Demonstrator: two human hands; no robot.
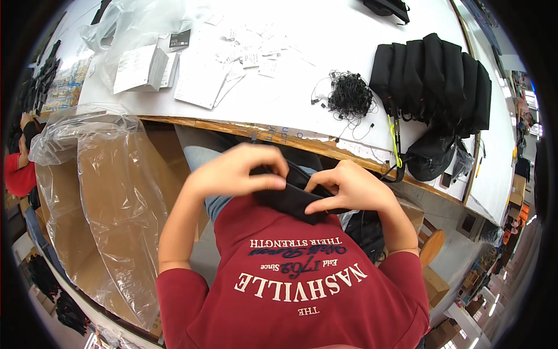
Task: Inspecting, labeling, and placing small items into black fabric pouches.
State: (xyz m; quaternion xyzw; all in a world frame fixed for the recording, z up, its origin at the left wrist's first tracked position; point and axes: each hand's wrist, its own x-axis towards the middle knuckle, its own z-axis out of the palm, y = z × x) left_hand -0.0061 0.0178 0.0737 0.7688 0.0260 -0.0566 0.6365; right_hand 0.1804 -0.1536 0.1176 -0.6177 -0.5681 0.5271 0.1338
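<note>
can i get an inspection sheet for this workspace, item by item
surface: white table with a worn wooden front edge
job's things: black fabric piece held over the lap
clutter: paper tags, card stacks, row of folded black bags, clear plastic bag
grippers: left hand and right hand both pinch the fabric with their fingers
cables: tangle of black cords on the table
surroundings: cardboard box lined with clear plastic on the left; another person's red sleeve at the left edge

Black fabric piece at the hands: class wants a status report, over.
Left hand and right hand both pinching the black fabric piece, held against the red shirt. Nothing blocking.
</note>
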